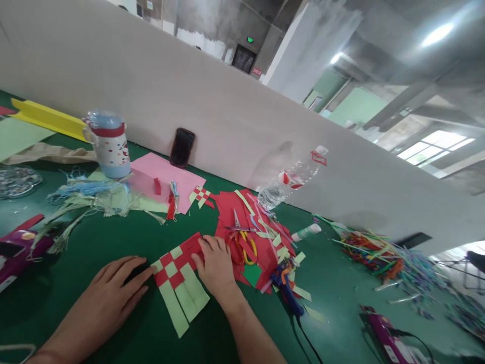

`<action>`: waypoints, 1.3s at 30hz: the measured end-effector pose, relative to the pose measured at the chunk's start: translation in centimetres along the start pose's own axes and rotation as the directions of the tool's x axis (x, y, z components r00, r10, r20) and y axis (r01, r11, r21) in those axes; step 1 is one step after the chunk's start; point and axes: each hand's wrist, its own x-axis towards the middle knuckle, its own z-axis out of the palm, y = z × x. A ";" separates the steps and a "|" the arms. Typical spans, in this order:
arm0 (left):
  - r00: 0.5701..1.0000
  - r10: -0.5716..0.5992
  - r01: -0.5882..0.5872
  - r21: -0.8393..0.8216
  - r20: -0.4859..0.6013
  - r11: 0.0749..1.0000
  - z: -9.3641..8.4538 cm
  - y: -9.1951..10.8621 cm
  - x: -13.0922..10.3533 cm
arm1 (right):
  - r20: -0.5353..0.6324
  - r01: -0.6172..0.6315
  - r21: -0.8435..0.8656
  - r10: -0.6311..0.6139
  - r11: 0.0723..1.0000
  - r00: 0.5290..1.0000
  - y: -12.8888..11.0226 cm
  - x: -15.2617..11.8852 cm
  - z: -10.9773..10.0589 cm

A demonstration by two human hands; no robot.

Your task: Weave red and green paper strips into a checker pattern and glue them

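A woven piece of red and pale green paper strips (175, 269) lies on the green table, its checkered part at the top and loose green strips fanning toward me. My left hand (113, 288) rests at its left edge, fingers slightly apart, with the fingertips touching the corner. On the upper right red strips lies my right hand (215, 263), its fingers bent and pressing the paper flat. Beyond it, scissors with yellow handles (249, 247) sit on a pile of red paper (227, 215). A blue glue gun (288, 290) is right of that pile.
Behind stand a cup (110, 146), a phone (182, 147) leaning on the partition and a tilted plastic bottle (290, 179). Tassels (113, 194) and pink paper (151, 177) lie at left. Colourful strips (390, 258) and a purple device (386, 336) are at right.
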 end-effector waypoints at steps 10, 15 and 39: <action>1.000 -0.023 0.023 -0.037 0.014 0.999 0.3 -0.1 -0.2 | 0.019 0.007 0.004 -0.007 1.000 1.000 0.0 -0.2 -0.2; 0.999 -0.044 0.045 -0.038 0.032 0.998 0.3 -0.2 -0.3 | 0.002 0.023 0.005 -0.023 1.000 1.000 0.1 -0.2 -0.1; 0.990 0.144 -0.143 -0.080 0.002 0.987 -0.5 3.1 3.0 | -0.160 0.227 0.164 -0.202 0.960 0.966 0.2 -1.2 -0.5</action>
